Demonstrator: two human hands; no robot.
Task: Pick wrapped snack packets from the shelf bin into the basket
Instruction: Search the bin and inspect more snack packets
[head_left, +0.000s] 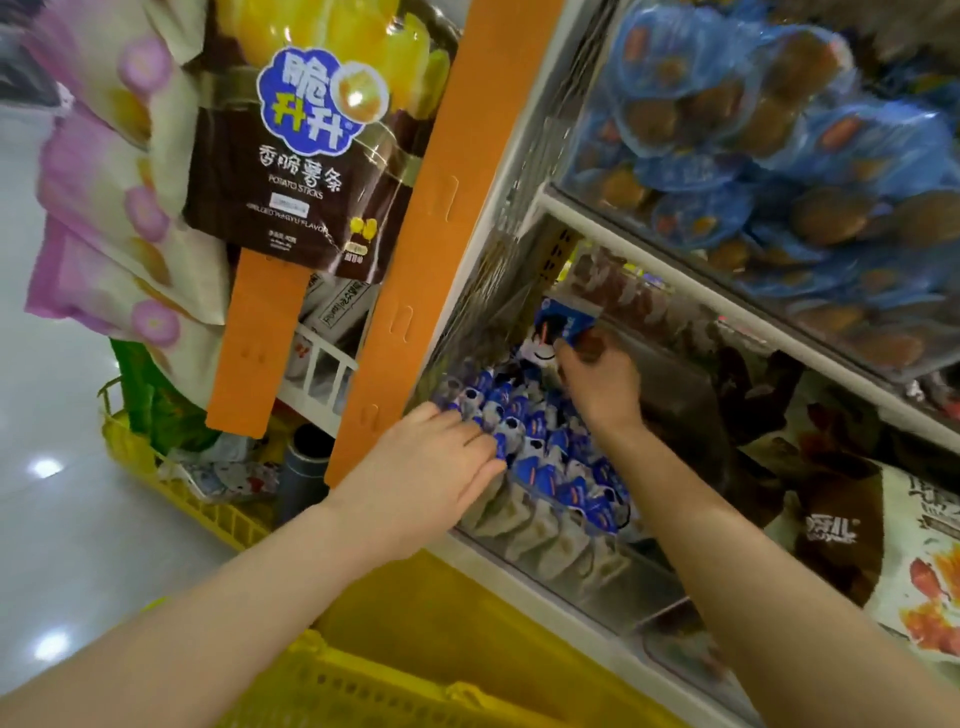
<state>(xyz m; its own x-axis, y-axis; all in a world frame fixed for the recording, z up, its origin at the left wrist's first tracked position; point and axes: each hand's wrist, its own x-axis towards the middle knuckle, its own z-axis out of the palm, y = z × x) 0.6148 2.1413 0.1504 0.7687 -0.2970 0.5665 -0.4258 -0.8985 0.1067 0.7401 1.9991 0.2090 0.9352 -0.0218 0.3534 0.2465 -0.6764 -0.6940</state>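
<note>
Head view: a small blue-and-white wrapped snack packet (566, 318) is being pinched in the grip of the right hand (602, 387). The fingers are being curled round its lower edge, and it is being held above the heap of matching blue-and-white packets (545, 447) inside the clear-fronted shelf bin (522, 578). The left hand (431, 470) is being rested on the near-left part of the heap. Its grip is wide, with straight fingers touching the packets and nothing being held. Both forearms are being stretched over the yellow perforated plastic basket (431, 623), which is being seen just below the bin's front edge. A long orange plastic display strip (431, 208) is being hung just left of the bin, and a brown potato-sticks bag (306, 166) is being displayed beside it. Above the bin, blue-wrapped packs of round brown cakes (753, 130) are being stored in the upper shelf compartment. A second yellow basket (208, 512) is being seen on the pale glossy floor (62, 545) at the left.
</note>
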